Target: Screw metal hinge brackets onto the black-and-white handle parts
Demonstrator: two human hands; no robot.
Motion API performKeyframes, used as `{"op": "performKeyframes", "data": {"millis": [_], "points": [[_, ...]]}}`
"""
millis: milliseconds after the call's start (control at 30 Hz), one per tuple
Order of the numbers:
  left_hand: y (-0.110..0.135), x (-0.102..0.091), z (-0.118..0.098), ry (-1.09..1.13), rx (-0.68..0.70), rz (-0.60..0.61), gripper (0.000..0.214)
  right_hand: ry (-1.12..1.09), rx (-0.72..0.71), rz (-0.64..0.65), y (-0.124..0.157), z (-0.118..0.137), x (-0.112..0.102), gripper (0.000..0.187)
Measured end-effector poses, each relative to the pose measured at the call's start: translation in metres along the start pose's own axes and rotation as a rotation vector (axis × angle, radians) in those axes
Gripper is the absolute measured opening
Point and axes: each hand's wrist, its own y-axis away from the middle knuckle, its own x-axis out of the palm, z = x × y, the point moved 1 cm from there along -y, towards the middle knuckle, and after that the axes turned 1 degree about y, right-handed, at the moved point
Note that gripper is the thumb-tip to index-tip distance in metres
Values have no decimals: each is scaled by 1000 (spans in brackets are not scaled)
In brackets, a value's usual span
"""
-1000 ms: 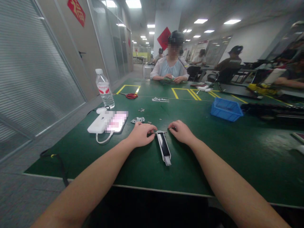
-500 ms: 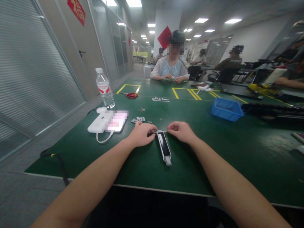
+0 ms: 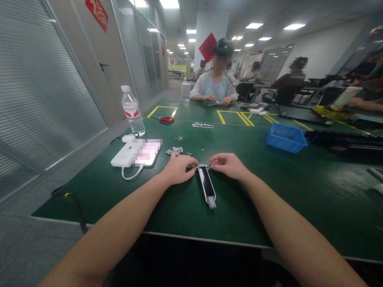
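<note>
Evidently a broad dark-green surface (image 3: 167, 211) serves as work area. Bare left hand (image 3: 178, 170) and bare right hand (image 3: 229, 165) flank the far end of a long white-framed device with glossy black face (image 3: 206, 183), lying near centre. Judged light, stiff, face slippery and scratch-prone; hold by the white side edges. Thin metal rod (image 3: 204, 165) crosses its far end: likely rigid, liable to roll; pinch at ends. Left fingers clamped on its left end; right fingers gathered at the right end, whether gripping cannot tell.
</note>
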Motion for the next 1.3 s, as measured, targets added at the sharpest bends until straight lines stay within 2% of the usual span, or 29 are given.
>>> {"op": "performKeyframes", "data": {"millis": [600,1300], "points": [[0,1,1,-4,2,-7,20,-97,22,8,-1,0,0,19],[0,1,2,1,5,3,21,-19,-27,8,0,-1,2,18]]}}
